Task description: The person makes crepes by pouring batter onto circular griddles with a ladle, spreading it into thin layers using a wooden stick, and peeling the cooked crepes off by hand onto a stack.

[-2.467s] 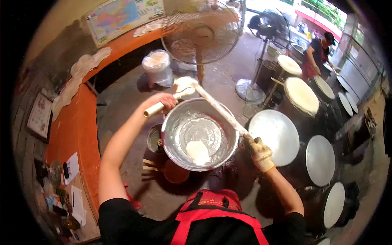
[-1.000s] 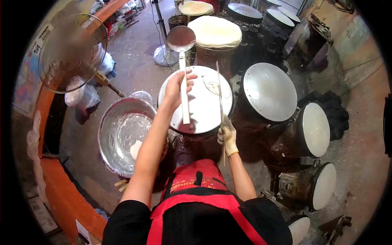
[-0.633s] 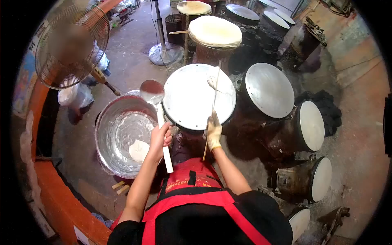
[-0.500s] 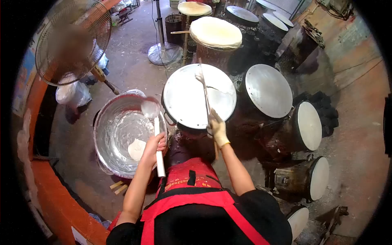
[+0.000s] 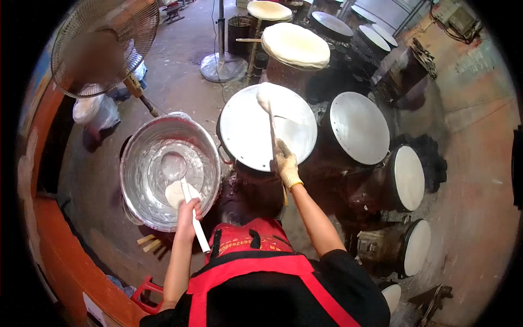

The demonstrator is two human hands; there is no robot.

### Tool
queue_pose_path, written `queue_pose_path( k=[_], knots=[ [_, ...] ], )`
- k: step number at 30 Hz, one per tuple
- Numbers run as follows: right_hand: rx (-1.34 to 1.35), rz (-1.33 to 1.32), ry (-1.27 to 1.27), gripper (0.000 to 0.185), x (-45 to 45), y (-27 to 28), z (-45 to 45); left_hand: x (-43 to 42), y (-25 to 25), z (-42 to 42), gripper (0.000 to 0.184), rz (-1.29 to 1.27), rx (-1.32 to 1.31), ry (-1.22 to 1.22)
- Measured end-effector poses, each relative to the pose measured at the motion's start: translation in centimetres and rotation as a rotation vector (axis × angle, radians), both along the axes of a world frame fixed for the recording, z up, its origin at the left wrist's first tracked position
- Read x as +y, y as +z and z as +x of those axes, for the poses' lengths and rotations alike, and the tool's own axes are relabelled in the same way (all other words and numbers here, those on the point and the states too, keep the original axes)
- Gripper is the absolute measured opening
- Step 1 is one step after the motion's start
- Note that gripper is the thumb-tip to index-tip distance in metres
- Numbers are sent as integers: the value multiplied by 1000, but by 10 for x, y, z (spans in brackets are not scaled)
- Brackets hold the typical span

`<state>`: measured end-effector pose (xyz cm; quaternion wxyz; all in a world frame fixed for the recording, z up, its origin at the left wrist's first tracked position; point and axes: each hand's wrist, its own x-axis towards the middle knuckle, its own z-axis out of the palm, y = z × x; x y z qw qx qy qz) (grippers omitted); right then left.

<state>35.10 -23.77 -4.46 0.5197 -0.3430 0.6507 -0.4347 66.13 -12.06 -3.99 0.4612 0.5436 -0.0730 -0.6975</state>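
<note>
My bare left hand (image 5: pixel 188 215) is closed around the white handle of a ladle (image 5: pixel 173 165), whose round bowl is down inside a large metal pot (image 5: pixel 126 182). Pale batter (image 5: pixel 175 193) lies in the bottom of this pot, beside the ladle. My right hand (image 5: pixel 287 168), in a pale work glove, grips a long wooden stick (image 5: pixel 273 128) with a rounded, batter-coated end. That end rests over the far part of a round griddle (image 5: pixel 239 125), where a white layer covers much of the surface; a curved edge shows right of the stick.
Another round griddle (image 5: pixel 359 128) stands to the right, with several more lids or plates on drums curving toward me. Behind is a stack of pale flat rounds (image 5: pixel 297 44). A large fan (image 5: pixel 103 49) stands at left, and a red stool (image 5: pixel 147 294) low left.
My left hand has moved the ladle from the pot's right rim down and left into the pot. My right hand stays over the griddle, with the stick's coated end turned and slightly shifted.
</note>
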Motion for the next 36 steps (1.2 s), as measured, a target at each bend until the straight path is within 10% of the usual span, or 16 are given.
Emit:
queue_pose_path(
  k=[8,19,24,36],
  knots=[
    [-20,-42,-214,39,19,-12,-76,51,-10,-34,10,66,-29,299],
    [219,-12,602,40,-12,-22,-129,70,-22,-82,7,128,30,392],
    [-104,-53,176,39,-58,-65,-173,79,-8,-107,8,162,-129,401],
    [66,-83,970,40,-96,-45,-214,98,-9,-146,12,218,-308,504]
  ],
)
